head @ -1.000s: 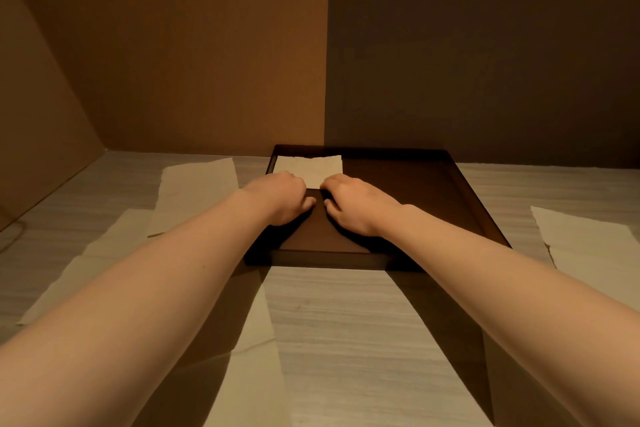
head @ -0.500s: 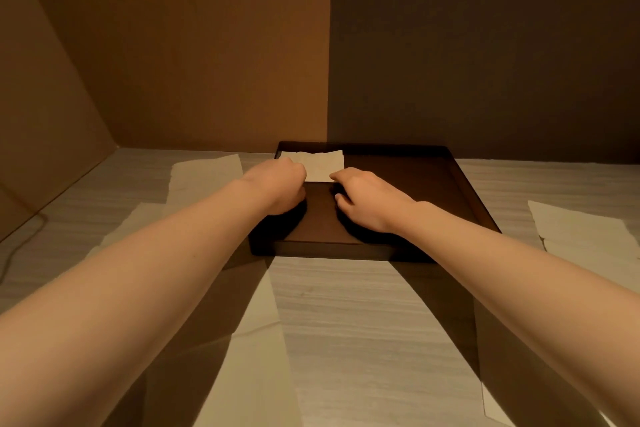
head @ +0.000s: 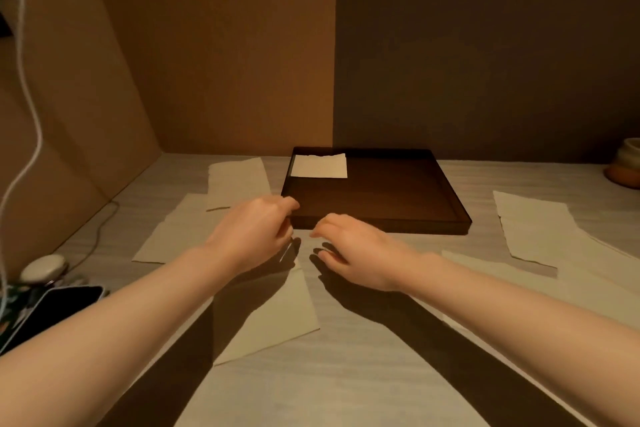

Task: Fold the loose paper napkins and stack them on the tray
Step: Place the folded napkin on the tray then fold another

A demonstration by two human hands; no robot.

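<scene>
The big pale surface [head: 363, 385] holds everything. On it, the dark tray [head: 450, 215] sits at the back, and one folded napkin [head: 318, 166] lies flat in the tray's back left corner.

Loose napkins lie around the tray: two to its left [head: 237, 180] [head: 173, 236], some to its right [head: 533, 229], and one in front of the tray [head: 273, 315], closest to the person. A phone [head: 52, 308] lies far left of the tray.

The left hand [head: 256, 232] hangs in front of the tray's near left corner, with loosely curled fingers and nothing in them. The right hand [head: 349, 250] hangs beside it, fingers spread and holding nothing.

The front napkin lies right under both hands. Its long side runs from the tray toward the person. I think it gets folded next. The left hand is a bit nearer to its top edge.
</scene>
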